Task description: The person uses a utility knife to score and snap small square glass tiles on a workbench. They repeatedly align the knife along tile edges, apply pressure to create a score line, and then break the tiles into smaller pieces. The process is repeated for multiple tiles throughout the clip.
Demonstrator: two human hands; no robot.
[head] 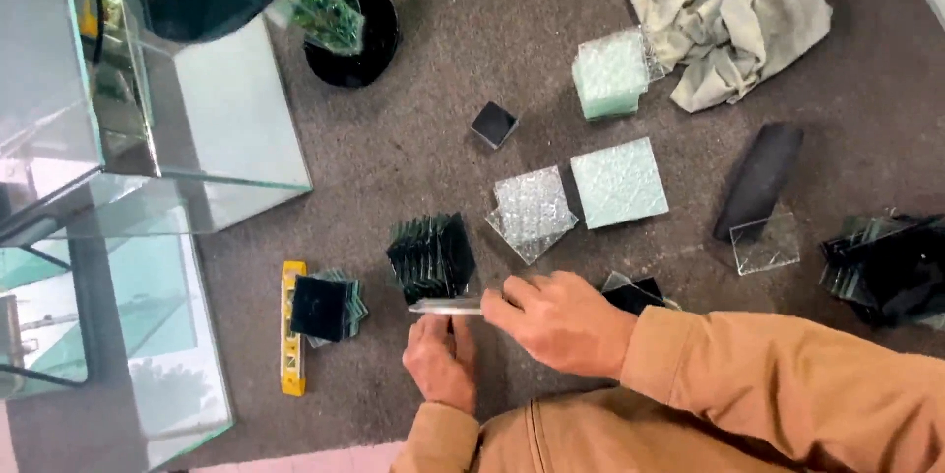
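Observation:
A thin square glass piece point(443, 307) is held edge-on just above the grey carpet, in front of a fanned stack of dark glass squares point(431, 254). My left hand point(441, 360) grips the piece from below. My right hand point(561, 320) pinches its right end with thumb and fingers. Both sleeves are tan. A small dark glass piece point(642, 291) lies partly hidden behind my right wrist.
Textured clear squares point(533, 209), a pale green square point(619, 182) and a green stack point(611, 73) lie ahead. A yellow level point(292, 329) and dark squares point(325, 308) sit left. Glass tanks point(148, 138) stand at left; a crumpled cloth point(724, 25) and more dark glass point(886, 266) are right.

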